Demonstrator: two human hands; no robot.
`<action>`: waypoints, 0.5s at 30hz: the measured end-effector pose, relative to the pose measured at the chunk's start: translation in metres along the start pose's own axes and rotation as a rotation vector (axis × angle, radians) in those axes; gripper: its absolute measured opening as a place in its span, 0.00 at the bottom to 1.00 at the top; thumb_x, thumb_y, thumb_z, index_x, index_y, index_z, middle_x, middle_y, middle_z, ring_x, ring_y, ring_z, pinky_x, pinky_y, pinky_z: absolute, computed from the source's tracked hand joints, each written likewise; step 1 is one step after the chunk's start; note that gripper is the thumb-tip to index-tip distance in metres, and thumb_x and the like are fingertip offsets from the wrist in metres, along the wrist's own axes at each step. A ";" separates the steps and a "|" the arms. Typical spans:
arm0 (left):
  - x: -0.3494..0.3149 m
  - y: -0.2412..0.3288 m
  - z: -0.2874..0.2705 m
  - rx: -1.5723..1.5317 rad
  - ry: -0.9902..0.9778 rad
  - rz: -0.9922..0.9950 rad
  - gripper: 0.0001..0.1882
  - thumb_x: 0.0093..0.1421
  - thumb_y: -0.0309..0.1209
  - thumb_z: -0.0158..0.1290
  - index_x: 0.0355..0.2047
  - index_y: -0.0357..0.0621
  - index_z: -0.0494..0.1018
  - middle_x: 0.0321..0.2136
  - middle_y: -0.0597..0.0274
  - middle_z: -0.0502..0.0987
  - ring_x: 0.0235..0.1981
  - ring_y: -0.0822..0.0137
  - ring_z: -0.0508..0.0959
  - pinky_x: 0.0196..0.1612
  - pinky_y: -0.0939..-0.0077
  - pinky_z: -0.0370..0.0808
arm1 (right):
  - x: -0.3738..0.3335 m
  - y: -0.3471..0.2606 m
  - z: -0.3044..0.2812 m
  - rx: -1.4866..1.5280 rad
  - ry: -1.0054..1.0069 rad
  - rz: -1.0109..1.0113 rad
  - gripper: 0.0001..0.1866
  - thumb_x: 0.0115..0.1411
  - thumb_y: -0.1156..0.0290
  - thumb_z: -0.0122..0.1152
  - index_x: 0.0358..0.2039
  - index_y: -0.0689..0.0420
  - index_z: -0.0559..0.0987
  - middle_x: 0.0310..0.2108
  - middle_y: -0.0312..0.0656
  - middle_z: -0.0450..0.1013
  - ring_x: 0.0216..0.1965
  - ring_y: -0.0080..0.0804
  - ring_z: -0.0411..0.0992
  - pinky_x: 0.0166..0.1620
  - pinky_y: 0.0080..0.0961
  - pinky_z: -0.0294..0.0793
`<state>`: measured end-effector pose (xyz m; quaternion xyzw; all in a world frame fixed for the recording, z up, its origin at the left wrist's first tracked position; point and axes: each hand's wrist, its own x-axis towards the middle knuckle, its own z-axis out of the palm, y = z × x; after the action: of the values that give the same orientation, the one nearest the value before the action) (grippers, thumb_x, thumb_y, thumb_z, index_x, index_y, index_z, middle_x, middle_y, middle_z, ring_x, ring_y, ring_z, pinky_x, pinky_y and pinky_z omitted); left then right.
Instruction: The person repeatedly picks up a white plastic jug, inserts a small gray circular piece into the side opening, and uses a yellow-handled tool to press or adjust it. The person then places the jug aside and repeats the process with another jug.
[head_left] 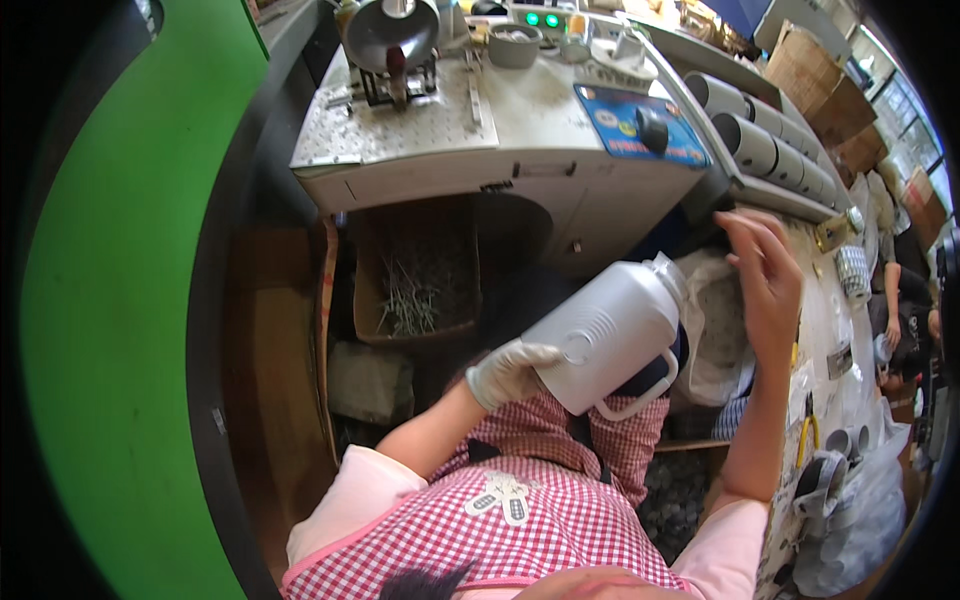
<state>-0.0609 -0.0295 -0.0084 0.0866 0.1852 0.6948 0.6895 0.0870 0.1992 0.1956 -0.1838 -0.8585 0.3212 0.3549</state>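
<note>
My left hand [515, 373], in a pale glove, grips the base of a silver-grey jug [610, 330] above my lap. The jug is tilted, with its ridged shoulder and narrow neck pointing up to the right. A looped handle [645, 392] projects from its lower right side. My right hand [765, 270] is bare and raised to the right of the neck, apart from the jug. Its fingers are bent and spread, with nothing visible between them. A clear plastic bag [712, 310] hangs between that hand and the jug.
Ahead stands a white workbench [540, 115] with a metal bowl [392, 38] on a stand and a blue mat [640, 125]. Grey cylinders [745, 145] lie racked at right. Below is a box [410, 320] of metal rods. Yellow-handled pliers [806, 435] lie on the right-hand bench.
</note>
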 end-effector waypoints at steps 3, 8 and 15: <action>0.018 -0.017 -0.038 0.039 -0.067 -0.041 0.37 0.59 0.29 0.64 0.67 0.33 0.64 0.57 0.51 0.77 0.58 0.57 0.78 0.63 0.59 0.74 | 0.079 -0.019 0.067 -0.026 -0.353 -0.101 0.19 0.71 0.61 0.60 0.52 0.63 0.82 0.45 0.43 0.79 0.44 0.28 0.77 0.47 0.24 0.76; 0.019 -0.042 -0.106 -0.093 -0.180 -0.070 0.38 0.55 0.32 0.65 0.65 0.35 0.66 0.57 0.51 0.77 0.57 0.56 0.78 0.62 0.57 0.75 | 0.228 -0.032 0.216 -0.419 -0.352 -0.368 0.34 0.66 0.38 0.58 0.49 0.61 0.81 0.45 0.52 0.81 0.42 0.47 0.81 0.47 0.41 0.78; 0.006 -0.041 -0.133 -0.137 -0.176 -0.086 0.41 0.53 0.33 0.66 0.67 0.35 0.65 0.59 0.52 0.76 0.59 0.57 0.76 0.65 0.58 0.71 | 0.347 -0.056 0.344 -0.515 -0.236 -0.572 0.26 0.65 0.45 0.57 0.37 0.57 0.86 0.32 0.52 0.82 0.36 0.49 0.82 0.40 0.41 0.81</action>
<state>-0.0728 -0.0427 -0.1461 0.0921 0.0796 0.6651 0.7368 -0.4038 0.2024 0.2179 0.0175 -0.9623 0.0027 0.2714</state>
